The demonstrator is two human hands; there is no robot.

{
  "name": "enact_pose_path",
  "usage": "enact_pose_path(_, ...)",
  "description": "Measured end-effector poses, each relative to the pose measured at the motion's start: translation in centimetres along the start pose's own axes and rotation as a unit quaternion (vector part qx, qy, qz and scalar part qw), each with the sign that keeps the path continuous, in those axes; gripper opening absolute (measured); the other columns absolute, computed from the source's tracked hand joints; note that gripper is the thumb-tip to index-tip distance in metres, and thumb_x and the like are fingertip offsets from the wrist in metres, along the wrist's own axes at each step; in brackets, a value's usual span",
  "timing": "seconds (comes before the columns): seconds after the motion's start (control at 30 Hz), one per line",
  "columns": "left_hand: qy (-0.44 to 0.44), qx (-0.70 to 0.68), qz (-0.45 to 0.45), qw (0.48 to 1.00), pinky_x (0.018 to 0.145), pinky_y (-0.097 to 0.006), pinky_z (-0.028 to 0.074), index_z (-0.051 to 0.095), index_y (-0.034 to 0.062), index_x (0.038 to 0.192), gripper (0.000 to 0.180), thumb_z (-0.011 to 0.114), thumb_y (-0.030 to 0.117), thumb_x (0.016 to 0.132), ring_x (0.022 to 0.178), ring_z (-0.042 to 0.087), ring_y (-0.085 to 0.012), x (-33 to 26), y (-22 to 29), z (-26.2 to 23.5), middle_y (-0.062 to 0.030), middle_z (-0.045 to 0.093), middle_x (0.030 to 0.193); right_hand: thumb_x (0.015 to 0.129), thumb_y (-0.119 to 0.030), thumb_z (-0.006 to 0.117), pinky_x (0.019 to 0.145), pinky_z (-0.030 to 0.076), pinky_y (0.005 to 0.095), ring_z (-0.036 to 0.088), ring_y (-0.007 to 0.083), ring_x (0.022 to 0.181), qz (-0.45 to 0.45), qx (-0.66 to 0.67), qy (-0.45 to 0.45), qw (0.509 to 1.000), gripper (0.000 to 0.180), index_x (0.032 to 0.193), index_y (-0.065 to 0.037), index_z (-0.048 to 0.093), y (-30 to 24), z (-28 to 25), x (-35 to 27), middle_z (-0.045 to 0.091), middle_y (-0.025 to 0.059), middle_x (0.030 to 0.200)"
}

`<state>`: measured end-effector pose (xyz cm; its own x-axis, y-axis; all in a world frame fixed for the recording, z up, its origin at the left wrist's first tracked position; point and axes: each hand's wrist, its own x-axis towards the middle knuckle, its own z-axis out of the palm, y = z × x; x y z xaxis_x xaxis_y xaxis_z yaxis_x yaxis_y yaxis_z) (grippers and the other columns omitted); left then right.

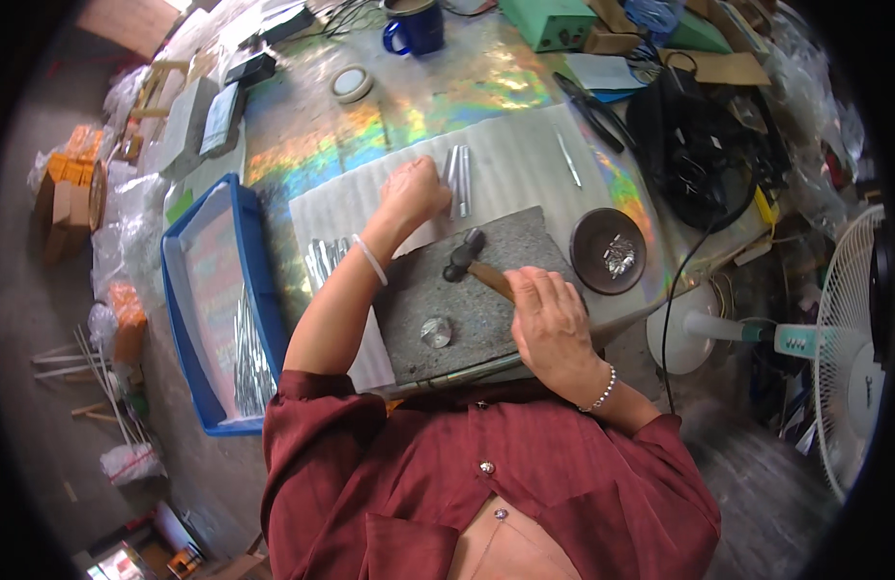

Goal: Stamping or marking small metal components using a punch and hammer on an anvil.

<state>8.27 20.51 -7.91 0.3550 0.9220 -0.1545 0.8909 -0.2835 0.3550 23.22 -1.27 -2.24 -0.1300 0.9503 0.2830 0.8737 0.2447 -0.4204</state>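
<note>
My right hand point(554, 324) is wrapped round the wooden handle of a hammer point(491, 278), whose dark metal head hangs over or rests on a grey stone slab point(515, 237); I cannot tell which. Beyond the slab's far left edge, my left hand point(414, 190) is closed, its fingertips turned away and hidden. Beside it several shiny silver strips point(464, 181) lie on a white foam sheet point(351, 198). A small round, shiny piece point(436, 333) sits near the slab's front edge. More silver strips point(324, 259) lie partly behind my left forearm.
Right of the slab, a brown bowl point(585, 253) holds small silver pieces. A blue tray point(174, 300) with thin silver strips stands left. Farther back are a tape roll point(352, 83), blue mug point(418, 29), pliers-like tool point(591, 114) and black bag point(694, 145). A fan point(849, 338) stands right.
</note>
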Motion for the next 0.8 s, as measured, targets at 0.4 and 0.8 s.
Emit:
enact_pose_path(0.4, 0.134, -0.147, 0.035, 0.979, 0.072, -0.035, 0.051, 0.062, -0.0004, 0.092, 0.02, 0.063, 0.008, 0.073, 0.078, 0.065, -0.0278, -3.7, -1.8, -3.5, -0.017, 0.066, 0.084, 0.081, 0.0, 0.054, 0.06, 0.048, 0.0303, 0.06, 0.0211, 0.069, 0.106, 0.297, 0.084, 0.945, 0.022, 0.102, -0.003, 0.047, 3.6, -2.5, -0.7, 0.058, 0.0142, 0.087)
enact_pose_path(0.8, 0.054, -0.471, -0.049, 0.879, 0.06, -0.022, 0.048, 0.061, -0.0039, 0.106, 0.018, 0.055, 0.008, 0.093, 0.064, 0.058, -0.0103, -19.1, -1.1, -8.6, -0.0033, 0.058, 0.072, 0.083, -0.008, 0.059, 0.054, 0.046, 0.0253, 0.058, 0.0094, 0.061, 0.31, 0.197, 0.112, 0.923, 0.01, 0.088, 0.001, 0.061, 13.5, -3.5, -2.7, 0.064, 0.005, 0.074)
